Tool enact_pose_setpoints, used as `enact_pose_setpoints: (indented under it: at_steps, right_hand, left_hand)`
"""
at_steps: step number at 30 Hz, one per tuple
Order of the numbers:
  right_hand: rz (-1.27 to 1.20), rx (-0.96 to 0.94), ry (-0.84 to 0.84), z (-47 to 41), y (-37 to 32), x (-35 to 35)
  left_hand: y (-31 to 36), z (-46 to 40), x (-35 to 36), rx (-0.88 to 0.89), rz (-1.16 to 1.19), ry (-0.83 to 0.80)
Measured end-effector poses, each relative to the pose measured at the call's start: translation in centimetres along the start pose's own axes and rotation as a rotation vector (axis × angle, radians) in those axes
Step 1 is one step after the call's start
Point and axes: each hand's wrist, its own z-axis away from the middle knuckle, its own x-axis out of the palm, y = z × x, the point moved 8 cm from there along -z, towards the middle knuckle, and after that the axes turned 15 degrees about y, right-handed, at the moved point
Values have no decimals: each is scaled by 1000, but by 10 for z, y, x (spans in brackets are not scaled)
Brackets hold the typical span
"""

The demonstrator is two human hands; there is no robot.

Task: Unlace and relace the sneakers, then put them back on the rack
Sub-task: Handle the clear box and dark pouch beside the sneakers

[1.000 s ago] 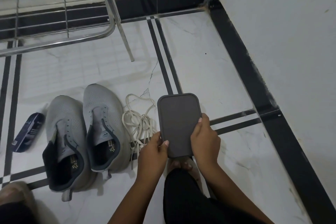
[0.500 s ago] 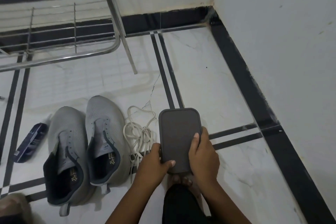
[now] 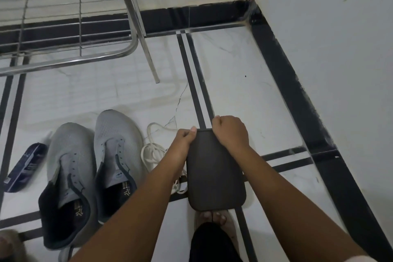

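Two grey sneakers lie side by side on the floor with no laces, the left sneaker (image 3: 66,178) and the right sneaker (image 3: 117,155), toes pointing away from me. A heap of white laces (image 3: 153,151) lies just right of them, partly hidden by my left forearm. My left hand (image 3: 184,138) and my right hand (image 3: 230,132) both grip the far top edge of a dark grey flat phone-like slab (image 3: 214,172), held over my foot. The steel wire shoe rack (image 3: 70,51) stands at the upper left.
A dark blue small box (image 3: 25,168) lies on the floor left of the sneakers. The rack's leg (image 3: 146,49) comes down near the middle. White walls (image 3: 329,49) close off the far side and the right. My bare foot (image 3: 214,219) rests below the slab.
Both hands slid from the slab's near end up to its far top edge. The view tilted down, and the slab now sits lower and nearer to me.
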Motion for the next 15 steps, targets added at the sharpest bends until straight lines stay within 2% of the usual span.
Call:
enact_pose_setpoints:
  at_steps: [4, 9, 11, 13, 15]
  right_hand:
    - [-13, 1, 42, -1, -2, 0]
    - [-41, 34, -60, -1, 0, 4]
    - [-219, 136, -123, 3, 7, 1]
    - [-475, 324, -186, 22, 19, -7]
    - [-543, 397, -176, 50, 33, -15]
  left_hand:
    - [1, -4, 0, 9, 71, 109]
    - [0, 3, 2, 20, 70, 117]
    - [-3, 14, -3, 56, 42, 162]
    - [-11, 28, -9, 96, 37, 215]
    - [-28, 49, -12, 141, 41, 212]
